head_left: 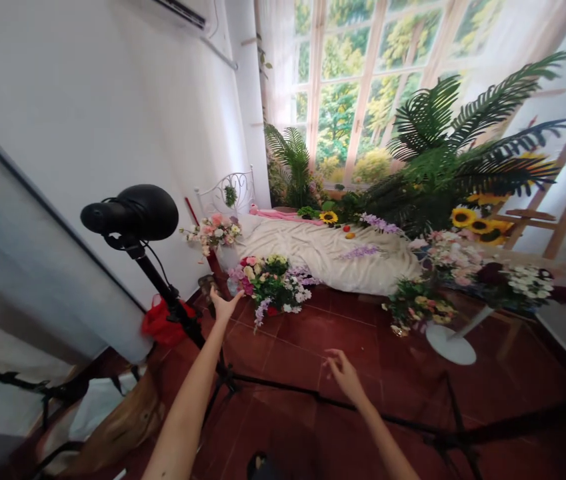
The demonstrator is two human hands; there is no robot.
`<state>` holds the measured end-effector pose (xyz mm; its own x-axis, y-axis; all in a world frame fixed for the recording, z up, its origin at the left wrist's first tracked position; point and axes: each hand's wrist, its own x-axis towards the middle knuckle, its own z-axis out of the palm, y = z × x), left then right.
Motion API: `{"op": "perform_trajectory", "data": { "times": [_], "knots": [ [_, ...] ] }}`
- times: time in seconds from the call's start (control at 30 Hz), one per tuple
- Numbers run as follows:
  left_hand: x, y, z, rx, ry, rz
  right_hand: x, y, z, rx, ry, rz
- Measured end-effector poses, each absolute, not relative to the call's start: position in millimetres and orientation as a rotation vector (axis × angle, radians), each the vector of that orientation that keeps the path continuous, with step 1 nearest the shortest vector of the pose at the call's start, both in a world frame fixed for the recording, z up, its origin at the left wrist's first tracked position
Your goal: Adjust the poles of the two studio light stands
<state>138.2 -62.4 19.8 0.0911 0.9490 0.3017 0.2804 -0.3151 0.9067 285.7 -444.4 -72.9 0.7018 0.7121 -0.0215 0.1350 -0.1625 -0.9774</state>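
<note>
My left hand (pixel 225 305) reaches forward with its fingers and thumb spread and nothing in it. It appears just left of a bunch of pink, yellow and white flowers (pixel 273 280). Lower and to the right, over the red tiled floor (pixel 283 353), my right hand (pixel 341 370) hangs with its fingers slightly bent and apart, holding nothing. A black studio lamp (pixel 147 213) on a stand rises to the left of my left arm. Beyond the hands lies a bed with a cream cover (pixel 297 247), with purple flower sprigs (pixel 361 252) on it.
Dark stand legs (pixel 283 389) cross the floor below my hands. A red bag (pixel 167 321) and a brown bag (pixel 123 427) are at the left. At the right are a white round base (pixel 451 345), more flowers (pixel 455 257), a palm plant (pixel 433 153) and a wooden easel (pixel 557 227).
</note>
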Motion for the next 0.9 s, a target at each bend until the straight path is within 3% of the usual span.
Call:
{"op": "perform_trajectory", "data": {
  "times": [0.23,0.47,0.7,0.9],
  "knots": [
    [142,1,8,1.620,1.019,1.172,220,-286,-50,-1.516,-0.884,0.674],
    [70,40,-13,1.730,1.004,1.080,187,-194,-47,-1.509,-0.979,0.726],
    [45,32,2,1.828,0.938,1.090,176,-128,-39,-1.556,-1.091,0.656],
    [8,-15,19,1.841,0.894,0.823,152,-94,-18,-1.498,-1.163,0.909]
  ]
}}
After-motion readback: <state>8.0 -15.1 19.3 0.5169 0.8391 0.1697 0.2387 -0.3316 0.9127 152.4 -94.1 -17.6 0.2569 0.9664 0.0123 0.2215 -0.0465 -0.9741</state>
